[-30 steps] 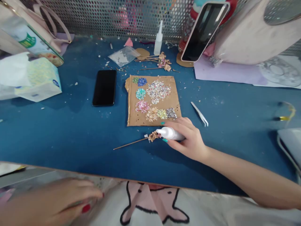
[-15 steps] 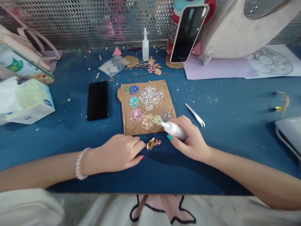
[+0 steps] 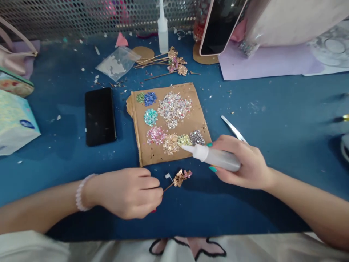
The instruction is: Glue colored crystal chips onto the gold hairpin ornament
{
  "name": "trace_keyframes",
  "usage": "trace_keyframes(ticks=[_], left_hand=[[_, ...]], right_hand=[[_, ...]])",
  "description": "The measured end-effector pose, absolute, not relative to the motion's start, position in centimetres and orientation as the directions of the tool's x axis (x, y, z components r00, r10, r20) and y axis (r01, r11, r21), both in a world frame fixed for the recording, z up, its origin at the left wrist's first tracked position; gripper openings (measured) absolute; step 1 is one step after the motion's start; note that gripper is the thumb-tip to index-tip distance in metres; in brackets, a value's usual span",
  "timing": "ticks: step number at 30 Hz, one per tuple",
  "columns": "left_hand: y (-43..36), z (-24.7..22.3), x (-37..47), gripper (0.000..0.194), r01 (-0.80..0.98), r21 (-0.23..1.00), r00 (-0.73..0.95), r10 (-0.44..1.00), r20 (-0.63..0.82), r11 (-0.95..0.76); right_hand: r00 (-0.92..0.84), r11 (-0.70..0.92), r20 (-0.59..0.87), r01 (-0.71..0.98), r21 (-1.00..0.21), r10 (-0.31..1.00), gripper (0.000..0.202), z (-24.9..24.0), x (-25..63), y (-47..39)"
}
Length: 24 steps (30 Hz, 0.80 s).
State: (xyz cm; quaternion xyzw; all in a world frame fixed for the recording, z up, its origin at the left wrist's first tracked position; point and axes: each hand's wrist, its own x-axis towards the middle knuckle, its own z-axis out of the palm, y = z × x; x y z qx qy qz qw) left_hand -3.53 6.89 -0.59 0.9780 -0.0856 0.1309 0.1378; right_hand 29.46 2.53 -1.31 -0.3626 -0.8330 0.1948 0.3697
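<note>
Metal mesh [image 3: 68, 18] is set behind the blue table [image 3: 283, 123], whose surface is strewn with pale scraps. On the near side, a flower stick [image 3: 178, 179] is held by its stem in the curled fingers of the left hand [image 3: 127, 194]; the fingertips are mostly hidden. A bottle [image 3: 220, 158] is gripped in the right hand [image 3: 244, 163] between thumb and fingers, its nozzle pointed left over the cardboard [image 3: 156, 158], by the yellow chips [image 3: 184, 139]. If the bottle were squeezed too hard, its contents could be dripped among the chips; if the nozzle were swept sideways, colours could be mixed. Tweezers [image 3: 233, 128], partly covered by the right hand, could be knocked. Left of the cardboard, a black phone [image 3: 100, 116] is laid.
</note>
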Motion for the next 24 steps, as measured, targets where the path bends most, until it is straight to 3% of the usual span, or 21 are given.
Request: trace_keyframes(ticks=[6, 11, 17, 24], left_hand=[[7.03, -1.00, -4.04, 0.028, -0.224, 0.304, 0.957, -0.149, 0.251, -0.926], [6.95, -1.47, -4.23, 0.033, -0.257, 0.240, 0.957, -0.212, 0.197, -0.936], [7.02, -1.19, -4.00, 0.073, -0.232, 0.302, 0.972, -0.230, 0.041, -0.925], [6.92, -1.17, -3.67, 0.054, -0.185, 0.323, 0.980, -0.201, -0.015, -0.928]], right_hand=[[-0.424, 0.510, 0.368, 0.295, -0.808, 0.828, 0.035, -0.92, 29.67, 1.61], [-0.422, 0.477, 0.364, 0.200, -0.856, 0.831, 0.026, -0.46, 29.64, 1.77], [-0.408, 0.395, 0.307, 0.151, -0.906, 0.860, 0.029, -0.78, 29.35, 1.76], [-0.482, 0.476, 0.313, 0.262, -0.840, 0.818, 0.023, -0.63, 29.27, 1.80]])
